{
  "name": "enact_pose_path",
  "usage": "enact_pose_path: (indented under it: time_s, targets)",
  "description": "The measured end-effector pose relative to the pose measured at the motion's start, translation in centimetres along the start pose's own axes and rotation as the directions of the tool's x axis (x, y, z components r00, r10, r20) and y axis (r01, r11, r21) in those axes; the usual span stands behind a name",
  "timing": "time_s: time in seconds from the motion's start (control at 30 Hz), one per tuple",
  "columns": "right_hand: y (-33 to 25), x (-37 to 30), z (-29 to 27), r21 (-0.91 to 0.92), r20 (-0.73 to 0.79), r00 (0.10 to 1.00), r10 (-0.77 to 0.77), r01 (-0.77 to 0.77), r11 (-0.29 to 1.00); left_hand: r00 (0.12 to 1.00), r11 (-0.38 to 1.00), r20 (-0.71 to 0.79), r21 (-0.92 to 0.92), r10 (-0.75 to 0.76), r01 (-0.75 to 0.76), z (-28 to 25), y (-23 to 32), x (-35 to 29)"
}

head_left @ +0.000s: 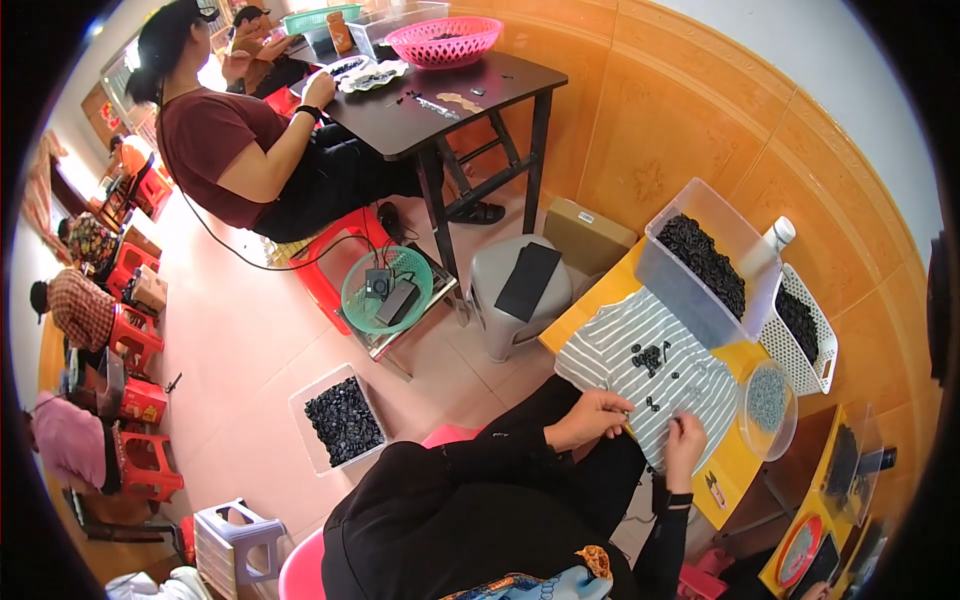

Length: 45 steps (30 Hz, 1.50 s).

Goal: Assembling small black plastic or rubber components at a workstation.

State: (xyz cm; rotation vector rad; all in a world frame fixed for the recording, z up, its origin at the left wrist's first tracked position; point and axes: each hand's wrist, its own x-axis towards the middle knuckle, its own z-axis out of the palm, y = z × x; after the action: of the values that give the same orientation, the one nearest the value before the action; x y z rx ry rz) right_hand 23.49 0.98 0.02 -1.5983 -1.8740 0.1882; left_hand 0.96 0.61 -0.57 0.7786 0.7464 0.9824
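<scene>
My left hand (588, 420) hovers at the near left edge of a grey-and-white striped cloth (610, 350), thumb and fingertips pinched together. What they hold, if anything, is too small to name. My right hand (686, 446) is over the near part of the cloth, fingers curled in a pinch, their contents also unclear. Small black parts (648, 358) lie in a loose cluster on the cloth, with a few nearer my hands. Right of the cloth, a clear round tub (790, 425) holds many tiny grey-blue pieces. Thread snips (716, 490) lie at the table's near edge.
On the yellow table (575, 325) stands a clear bin (655, 265) of black parts, beside a white perforated basket (825, 365) and white bottle (779, 234). A grey stool (490, 300) and a floor tray (310, 440) of black pieces are leftward. Co-workers sit nearby.
</scene>
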Motion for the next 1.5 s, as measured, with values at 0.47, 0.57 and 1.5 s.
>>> enact_pose_path:
  time_s: [0.47, 0.57, 1.5]
  targets:
    - [-1.6, -2.0, -1.3, -0.302, 0.069, 0.997, -0.041, 0.06, 0.952, 0.998, 0.997, 0.027, 0.06, -0.052, 0.05, 3.3, -0.6, -0.3]
    - [-1.8, -2.5, -1.1, -0.224, -0.002, 1.0, -0.021, 0.02, 0.974, 0.996, 0.993, 0.044, 0.084, -0.08, 0.076, 3.8, -1.0, -0.7]
    - [-0.9, -3.7, -0.3, -0.117, -0.259, 0.955, 0.145, -0.18, 0.977, 0.987, 0.987, 0.098, 0.112, -0.125, 0.114, 3.7, -0.2, -0.5]
